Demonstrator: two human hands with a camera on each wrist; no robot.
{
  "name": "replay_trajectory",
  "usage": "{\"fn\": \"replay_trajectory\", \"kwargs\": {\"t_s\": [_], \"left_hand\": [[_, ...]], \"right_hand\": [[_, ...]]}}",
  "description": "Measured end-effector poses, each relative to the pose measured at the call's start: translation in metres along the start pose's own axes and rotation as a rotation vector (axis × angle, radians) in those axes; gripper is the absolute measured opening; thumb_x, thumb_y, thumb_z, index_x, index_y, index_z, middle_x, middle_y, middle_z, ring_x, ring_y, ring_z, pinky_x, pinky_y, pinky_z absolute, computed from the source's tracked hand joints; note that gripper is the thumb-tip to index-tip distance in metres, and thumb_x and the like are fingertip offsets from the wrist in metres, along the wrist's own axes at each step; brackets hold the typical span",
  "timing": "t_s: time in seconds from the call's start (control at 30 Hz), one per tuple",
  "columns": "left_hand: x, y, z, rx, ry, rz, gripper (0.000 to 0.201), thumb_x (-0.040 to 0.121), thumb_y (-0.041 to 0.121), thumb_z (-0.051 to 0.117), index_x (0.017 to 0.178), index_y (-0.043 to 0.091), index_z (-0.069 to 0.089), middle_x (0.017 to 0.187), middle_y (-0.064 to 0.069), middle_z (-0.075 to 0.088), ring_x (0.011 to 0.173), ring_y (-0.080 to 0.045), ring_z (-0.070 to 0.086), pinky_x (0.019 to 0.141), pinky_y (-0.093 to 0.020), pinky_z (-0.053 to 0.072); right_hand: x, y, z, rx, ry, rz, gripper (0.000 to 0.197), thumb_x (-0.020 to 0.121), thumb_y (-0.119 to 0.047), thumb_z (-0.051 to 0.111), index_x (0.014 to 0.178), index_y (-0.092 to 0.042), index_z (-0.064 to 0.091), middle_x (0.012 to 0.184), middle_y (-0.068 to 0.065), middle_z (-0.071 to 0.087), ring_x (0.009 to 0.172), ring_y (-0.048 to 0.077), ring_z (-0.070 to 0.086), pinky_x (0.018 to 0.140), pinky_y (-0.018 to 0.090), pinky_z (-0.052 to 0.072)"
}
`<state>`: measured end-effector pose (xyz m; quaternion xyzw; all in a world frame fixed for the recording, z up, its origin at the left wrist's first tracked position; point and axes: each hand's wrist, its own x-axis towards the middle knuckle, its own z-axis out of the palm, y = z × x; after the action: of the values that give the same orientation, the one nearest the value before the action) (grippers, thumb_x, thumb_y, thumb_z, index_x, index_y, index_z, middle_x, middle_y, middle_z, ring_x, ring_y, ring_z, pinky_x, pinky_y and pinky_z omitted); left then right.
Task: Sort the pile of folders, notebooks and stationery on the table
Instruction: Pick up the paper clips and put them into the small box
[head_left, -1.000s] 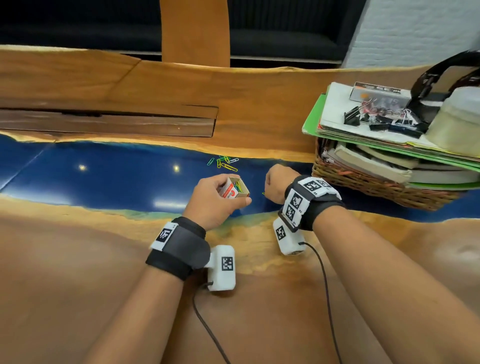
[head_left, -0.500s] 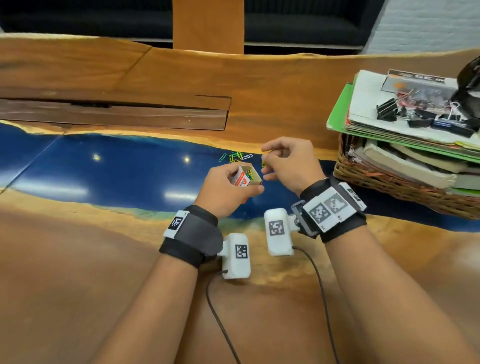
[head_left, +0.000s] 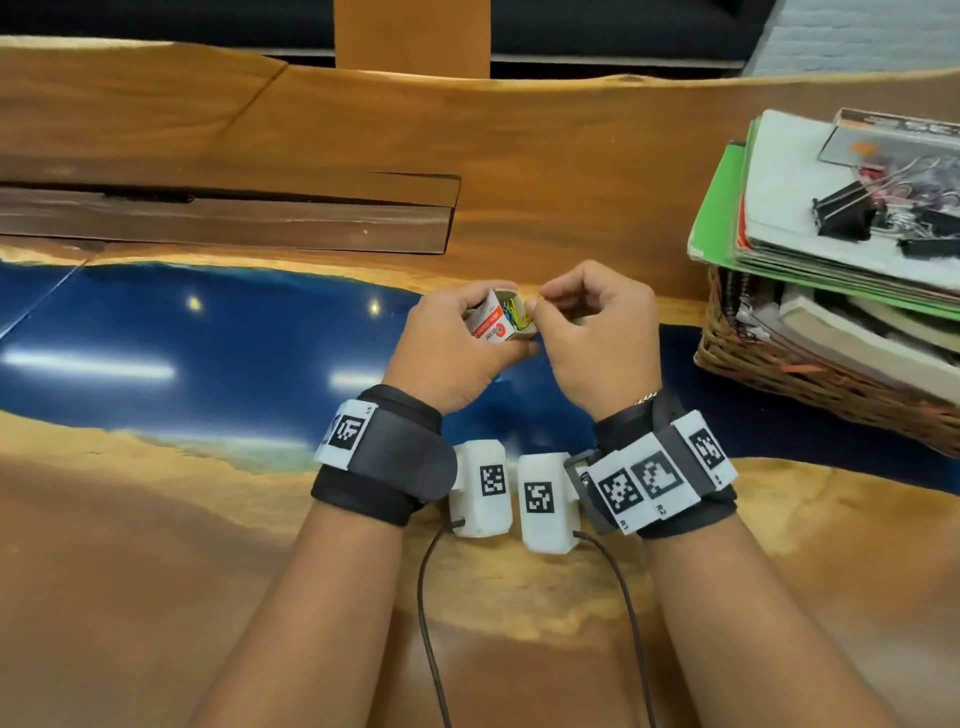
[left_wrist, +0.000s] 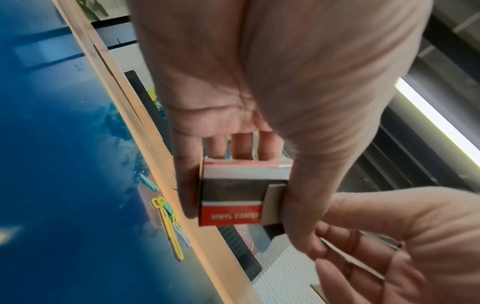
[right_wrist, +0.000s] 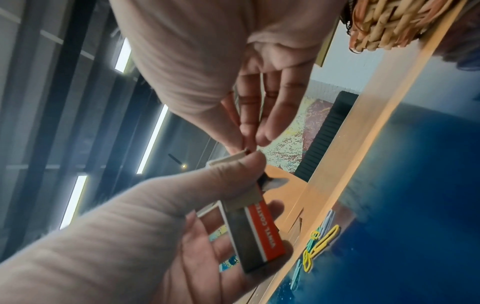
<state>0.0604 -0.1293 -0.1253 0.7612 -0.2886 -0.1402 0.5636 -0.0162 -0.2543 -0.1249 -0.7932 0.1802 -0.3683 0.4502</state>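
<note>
Cardboard paper-clip box (head_left: 500, 318), small, red and white, with its tray slid partly out: light, thin-walled, crushable, so best held by its long sides. Left hand (head_left: 451, 349) grips it that way above the blue strip. Right hand (head_left: 597, 338) pinches what looks like a yellow clip at the tray mouth. Loose coloured vinyl-coated paper clips (left_wrist: 168, 220): tiny, slick, need fingertip pinches. They lie on the glossy blue resin and wood tabletop (head_left: 156, 545). Woven wicker basket (head_left: 810, 384) of folders sits far right.
</note>
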Motion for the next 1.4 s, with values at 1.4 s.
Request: {"fn": "replay_trajectory", "kwargs": {"t_s": [1.4], "left_hand": [[0.000,-0.017,-0.031,-0.095,0.219,-0.071,0.050,0.072,0.017,0.086,0.117,0.019,0.067,0.098,0.005,0.067,0.088,-0.010,0.063,0.084,-0.035,0.059]], "right_hand": [[0.039,0.007,0.042,-0.647,-0.613,0.304,0.013,0.084,-0.016,0.065,0.080,-0.003,0.067,0.076,0.012,0.064,0.076,0.030,0.061,0.063,0.030,0.051]]}}
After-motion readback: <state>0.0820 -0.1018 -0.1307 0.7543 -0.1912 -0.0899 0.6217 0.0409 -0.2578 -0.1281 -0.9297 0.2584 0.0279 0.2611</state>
